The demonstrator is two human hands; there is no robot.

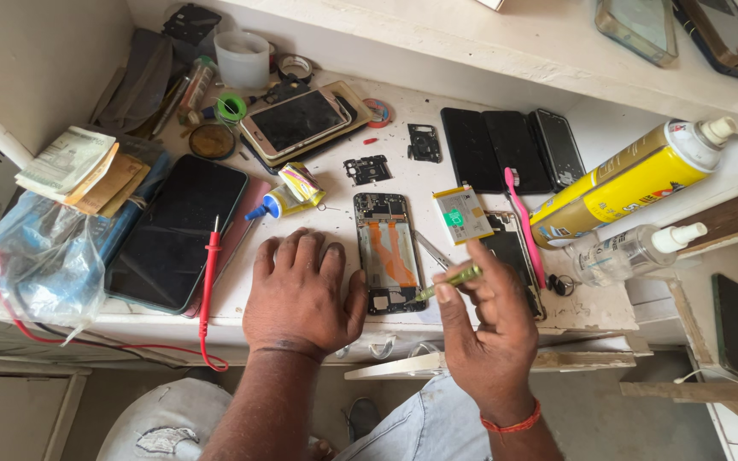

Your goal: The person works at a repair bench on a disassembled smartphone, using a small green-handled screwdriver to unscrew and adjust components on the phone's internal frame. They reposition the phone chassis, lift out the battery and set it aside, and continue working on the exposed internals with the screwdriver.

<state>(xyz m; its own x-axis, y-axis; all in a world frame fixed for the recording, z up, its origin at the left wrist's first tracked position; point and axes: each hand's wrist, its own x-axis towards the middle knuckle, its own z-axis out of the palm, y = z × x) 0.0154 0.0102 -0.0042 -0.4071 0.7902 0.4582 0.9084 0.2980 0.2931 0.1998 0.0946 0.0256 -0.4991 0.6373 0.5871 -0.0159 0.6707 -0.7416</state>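
Steadying opened black phone with orange ribbon cables: left hand flat, empty; right hand pinches slim green-handled screwdriver. Screw work, judging; needs precise tip placement.

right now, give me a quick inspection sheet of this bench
surface: white worktop, scuffed and crowded.
job's things: opened phone lies back-off with orange ribbon strips showing; thin green tool points at its lower edge; battery pack lies beside it.
clutter: dark tablet, glue bottle, pink toothbrush, yellow spray can, clear bottle, spare phones.
fingers: left hand lies flat, palm down, beside the phone; right hand pinches the tool.
cables: red probe lead trails over the front edge.
surroundings: upper shelf carrying more phones; plastic bag at far left.
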